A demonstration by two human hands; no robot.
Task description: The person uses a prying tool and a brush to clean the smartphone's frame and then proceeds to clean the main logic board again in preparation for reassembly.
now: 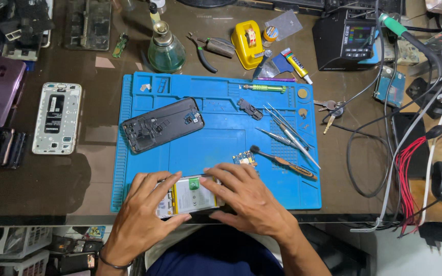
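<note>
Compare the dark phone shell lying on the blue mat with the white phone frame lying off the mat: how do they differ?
The dark phone shell lies tilted on the blue mat; the white phone frame lies nearly straight on the bare dark table, left of the mat. The shell is black, the frame pale. Neither is touched by a hand.

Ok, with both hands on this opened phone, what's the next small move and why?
Probably press the battery down evenly with the fingertips of both hands. The left hand and right hand already grip the opened phone at the near edge of the blue mat, and the tweezers lie untouched.
</note>
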